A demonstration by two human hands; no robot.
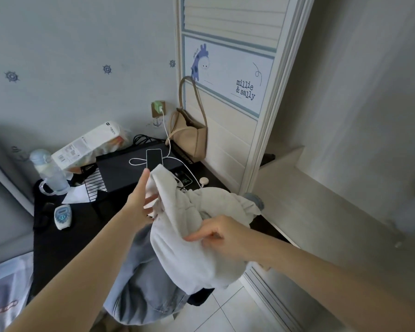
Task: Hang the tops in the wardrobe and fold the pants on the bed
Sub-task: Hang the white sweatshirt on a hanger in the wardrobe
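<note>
A white fleecy garment (189,248) hangs bunched in front of me above the dark desk. My right hand (223,236) is shut on its lower fold. My left hand (140,200) touches its upper left edge with fingers spread, gripping nothing that I can see. Below the white garment a pair of light blue jeans (144,283) is draped over something dark. The open wardrobe (321,200) stands to the right, its pale shelf bare; its sliding door (228,75) carries a giraffe picture.
On the dark desk (58,236) lie a closed laptop (130,168) with a phone (154,159) on a white charging cable, a water bottle (49,173), a white packet (89,144) and a small white device (62,215). A beige bag (192,137) hangs by the door. White floor tiles (225,312) show below.
</note>
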